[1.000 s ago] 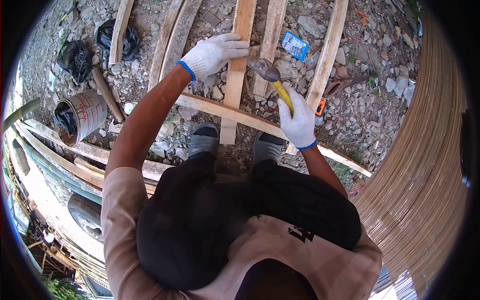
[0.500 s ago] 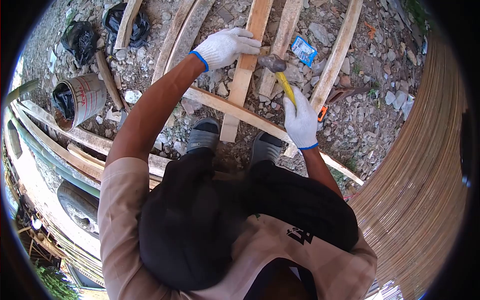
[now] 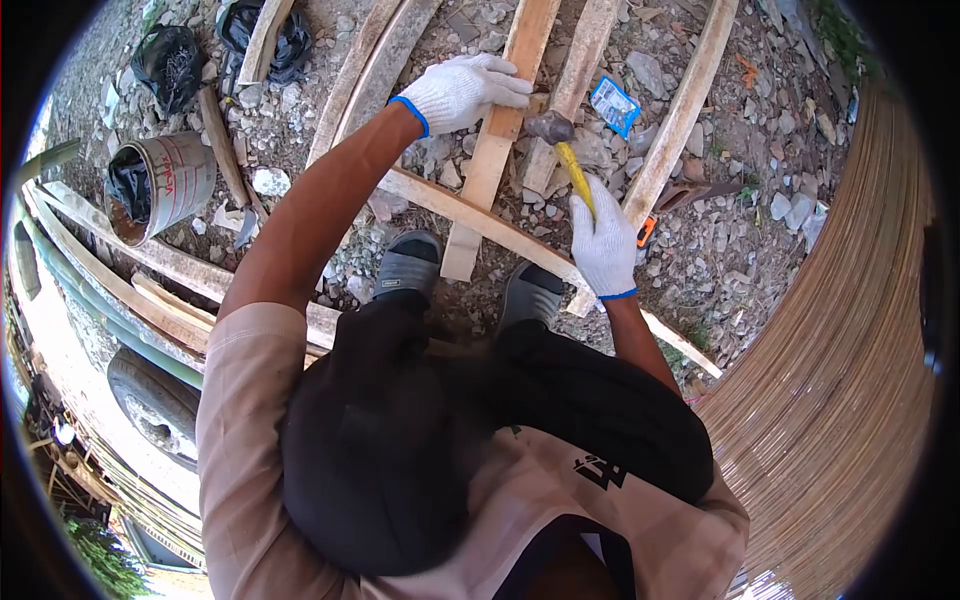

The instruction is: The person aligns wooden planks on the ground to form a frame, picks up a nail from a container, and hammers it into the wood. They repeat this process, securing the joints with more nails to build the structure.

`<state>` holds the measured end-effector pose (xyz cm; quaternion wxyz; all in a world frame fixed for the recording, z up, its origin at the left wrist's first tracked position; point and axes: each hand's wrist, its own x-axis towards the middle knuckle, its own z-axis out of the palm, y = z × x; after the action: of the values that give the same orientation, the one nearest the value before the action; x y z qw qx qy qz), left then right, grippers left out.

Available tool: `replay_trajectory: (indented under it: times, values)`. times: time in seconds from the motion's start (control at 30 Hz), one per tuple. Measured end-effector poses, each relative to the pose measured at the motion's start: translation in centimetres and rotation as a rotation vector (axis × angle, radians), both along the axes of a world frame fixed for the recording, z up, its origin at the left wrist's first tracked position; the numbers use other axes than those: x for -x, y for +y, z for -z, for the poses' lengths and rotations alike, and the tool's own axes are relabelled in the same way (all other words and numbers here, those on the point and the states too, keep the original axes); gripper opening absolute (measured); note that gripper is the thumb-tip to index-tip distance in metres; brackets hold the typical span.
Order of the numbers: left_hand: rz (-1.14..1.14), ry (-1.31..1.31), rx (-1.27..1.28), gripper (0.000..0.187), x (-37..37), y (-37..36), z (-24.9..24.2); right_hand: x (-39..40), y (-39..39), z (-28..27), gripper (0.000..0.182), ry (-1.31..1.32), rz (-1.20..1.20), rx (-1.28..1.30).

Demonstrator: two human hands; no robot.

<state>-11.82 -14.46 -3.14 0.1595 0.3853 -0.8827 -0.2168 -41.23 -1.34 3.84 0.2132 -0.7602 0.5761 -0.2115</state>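
Observation:
My left hand (image 3: 466, 93), in a white knit glove with a blue cuff, lies across a light wooden plank (image 3: 491, 155), its fingers together and bent over it. A small wood piece shows by the fingertips, and the thumb is hidden. My right hand (image 3: 604, 240), gloved the same way, is wrapped around the yellow handle of a hammer (image 3: 574, 168). The hammer's steel head is just right of the plank, close to my left fingertips. A longer wooden strip (image 3: 480, 217) crosses the plank at an angle in front of my sandals.
More wooden strips (image 3: 683, 112) lie on the stony ground. A blue-and-white packet (image 3: 614, 106) and an orange tool (image 3: 646, 232) are at the right. Leftward are a bucket (image 3: 182, 182), black plastic bags (image 3: 167, 68) and a blade (image 3: 247, 228). Thin slats (image 3: 845, 330) line the right side.
The view has shifted slightly, so the ground and timber appear a little farther right. My left hand stays on the plank and my right hand keeps the hammer in nearly the same place.

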Motion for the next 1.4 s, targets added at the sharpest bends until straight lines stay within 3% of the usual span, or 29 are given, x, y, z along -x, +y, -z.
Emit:
replay_trajectory:
  times: [0.17, 0.3, 0.47, 0.6, 0.7, 0.73, 0.9, 0.97, 1.03, 1.1, 1.23, 1.33, 1.4]
  values:
    - [-0.027, -0.093, -0.007, 0.05, 0.0, -0.4, -0.5, -1.2, -0.2, -3.7, 0.036, -0.159, 0.052, 0.0]
    - [-0.032, -0.102, -0.019, 0.05, 0.0, -0.4, -0.5, -0.9, -0.3, -1.4, 0.037, -0.232, -0.069, 0.071]
    - [-0.025, -0.028, -0.013, 0.047, 0.0, -0.5, -0.2, 0.4, -0.5, 1.1, 0.038, -0.011, -0.093, -0.133]
    - [-0.038, -0.098, 0.022, 0.049, 0.1, -0.7, 0.1, -0.1, -0.2, -0.7, 0.039, -0.123, -0.076, 0.043]
    - [-0.043, -0.1, -0.013, 0.049, 0.2, -0.4, 0.1, -1.2, -0.1, -4.3, 0.037, -0.244, 0.084, -0.177]
    - [-0.039, -0.102, -0.021, 0.049, 0.2, -0.4, 0.0, -1.3, -0.3, -4.5, 0.036, -0.264, 0.066, -0.124]
    - [-0.055, -0.1, -0.04, 0.046, 0.5, -0.1, -0.4, -0.6, -0.2, -0.6, 0.038, -0.204, -0.018, -0.071]
    - [-0.056, -0.07, -0.037, 0.044, 0.3, -0.1, -0.3, -0.1, -0.3, 0.8, 0.035, -0.02, 0.009, -0.287]
    - [-0.034, -0.024, -0.024, 0.044, 0.3, -0.1, -0.2, 0.5, -0.3, 0.4, 0.034, 0.017, 0.026, -0.187]
    - [-0.003, -0.033, -0.023, 0.045, 0.2, -0.2, -0.4, 1.3, -0.2, -0.5, 0.034, 0.079, 0.083, -0.296]
    - [0.135, -0.22, 0.025, 0.054, -0.4, -1.8, -2.9, 1.5, -0.3, -2.9, 0.035, -0.026, 0.142, -0.284]
    - [0.475, -0.426, -0.011, 0.06, -0.1, -5.3, -4.6, 0.5, -1.3, -6.4, 0.033, -0.072, 0.128, -0.238]
    - [0.453, -0.532, -0.062, 0.061, 1.1, -5.9, -6.0, -0.1, -1.5, -7.8, 0.031, -0.149, 0.12, -0.14]
